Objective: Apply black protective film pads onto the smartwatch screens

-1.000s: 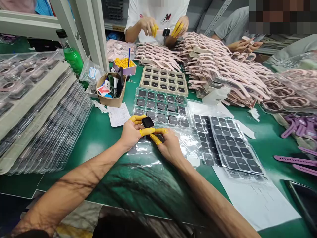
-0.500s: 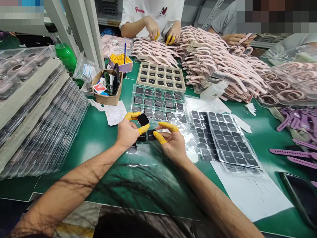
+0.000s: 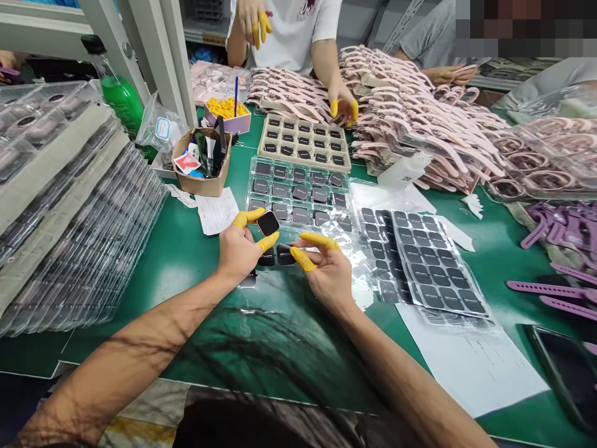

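left hand [image 3: 239, 252] pinched a smartwatch case [image 3: 268, 223] by its edges, just before the clear tray [image 3: 250, 180], presumably sparing the dark screen smudges. right hand [image 3: 329, 267] sat at a printed black film square [image 3: 284, 254], fingers curled; grip could not be confirmed.

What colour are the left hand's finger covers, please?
The finger covers are yellow, clearest in head view.
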{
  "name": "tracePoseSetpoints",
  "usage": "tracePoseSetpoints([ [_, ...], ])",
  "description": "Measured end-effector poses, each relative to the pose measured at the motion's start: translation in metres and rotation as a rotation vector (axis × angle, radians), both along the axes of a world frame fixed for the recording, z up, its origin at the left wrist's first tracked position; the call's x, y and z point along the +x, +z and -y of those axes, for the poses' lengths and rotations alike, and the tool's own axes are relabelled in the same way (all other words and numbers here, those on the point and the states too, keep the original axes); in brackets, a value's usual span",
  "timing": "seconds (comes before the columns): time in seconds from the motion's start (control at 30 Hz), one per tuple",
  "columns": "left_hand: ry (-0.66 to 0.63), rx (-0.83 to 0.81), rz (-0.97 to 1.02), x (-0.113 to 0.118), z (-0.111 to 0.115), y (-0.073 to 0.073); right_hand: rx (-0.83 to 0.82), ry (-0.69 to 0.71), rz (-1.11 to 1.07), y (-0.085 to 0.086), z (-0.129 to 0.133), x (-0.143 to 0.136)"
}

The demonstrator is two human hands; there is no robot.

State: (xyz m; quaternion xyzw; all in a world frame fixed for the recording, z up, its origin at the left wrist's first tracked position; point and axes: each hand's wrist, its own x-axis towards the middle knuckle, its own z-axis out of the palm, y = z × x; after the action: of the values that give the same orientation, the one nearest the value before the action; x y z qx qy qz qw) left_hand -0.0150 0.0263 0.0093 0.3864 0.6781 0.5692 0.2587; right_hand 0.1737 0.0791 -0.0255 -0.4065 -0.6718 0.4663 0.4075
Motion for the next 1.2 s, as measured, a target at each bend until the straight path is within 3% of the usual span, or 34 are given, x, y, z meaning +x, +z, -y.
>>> tracePoseSetpoints([
  [0.17, 0.009, 0.051, -0.081, 0.002, 0.002, 0.000, -0.218, -0.045, -0.111, 0.006, 0.000, -0.002],
  [0.33, 0.008, 0.084, -0.078, 0.003, 0.002, -0.003, -0.248, -0.029, -0.114, 0.005, -0.003, -0.007],
  [0.57, 0.085, 0.182, -0.017, 0.005, 0.001, 0.002, 0.106, -0.054, 0.221, 0.007, -0.003, -0.008],
  [0.67, 0.017, 0.192, 0.393, 0.013, 0.001, 0.005, 0.315, -0.045, 0.397, 0.008, -0.004, -0.006],
  [0.77, -0.063, 0.125, 0.781, 0.021, 0.000, 0.003, 0.413, -0.002, 0.454, 0.004, -0.008, -0.005],
  [0.97, -0.085, 0.020, 0.747, 0.024, -0.002, -0.003, 0.650, 0.180, 0.521, -0.002, -0.025, 0.004],
  [1.1, -0.068, 0.019, 0.698, 0.023, -0.003, -0.004, 0.536, 0.410, 0.413, 0.012, -0.038, 0.024],
  [1.2, -0.077, 0.015, 0.648, 0.024, -0.001, -0.006, 0.229, 0.464, 0.108, 0.026, -0.041, 0.034],
])
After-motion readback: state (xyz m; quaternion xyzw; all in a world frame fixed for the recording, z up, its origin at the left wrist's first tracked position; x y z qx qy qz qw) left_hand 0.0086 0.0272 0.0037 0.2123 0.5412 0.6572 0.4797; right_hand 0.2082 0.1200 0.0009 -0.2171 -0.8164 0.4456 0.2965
